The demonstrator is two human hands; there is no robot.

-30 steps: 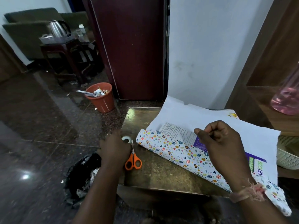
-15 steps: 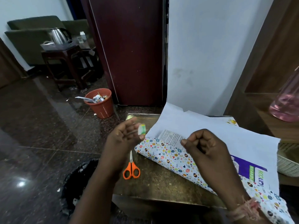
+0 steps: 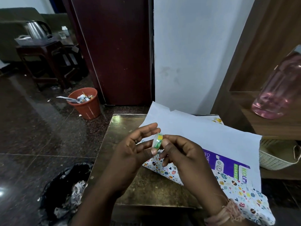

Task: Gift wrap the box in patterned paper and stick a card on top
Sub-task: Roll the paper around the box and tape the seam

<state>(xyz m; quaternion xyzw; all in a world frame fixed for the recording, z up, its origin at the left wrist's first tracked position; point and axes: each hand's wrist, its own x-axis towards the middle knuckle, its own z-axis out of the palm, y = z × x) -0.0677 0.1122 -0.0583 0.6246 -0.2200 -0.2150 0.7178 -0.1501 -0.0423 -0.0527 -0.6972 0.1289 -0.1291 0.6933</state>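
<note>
A small roll of clear tape [image 3: 157, 141] with a green and yellow core sits between both hands above the table. My left hand [image 3: 135, 152] holds it with thumb and fingers. My right hand [image 3: 180, 152] pinches it from the other side. Under the hands lies the purple and white box [image 3: 228, 167], partly covered by patterned paper [image 3: 241, 193] with coloured eggs. The paper's white underside [image 3: 195, 132] lies spread behind the box. The scissors are hidden behind my left arm.
The work lies on a small gold-brown table [image 3: 146, 190]. A pink bottle [image 3: 280, 88] and a cream basket [image 3: 276, 154] stand on the right. An orange waste bin [image 3: 86, 105] and a black rubbish bag [image 3: 65, 193] are on the floor at left.
My left hand lifted the tape roll from beside the scissors and brought it to the middle. My right hand left the box and took hold of the roll too.
</note>
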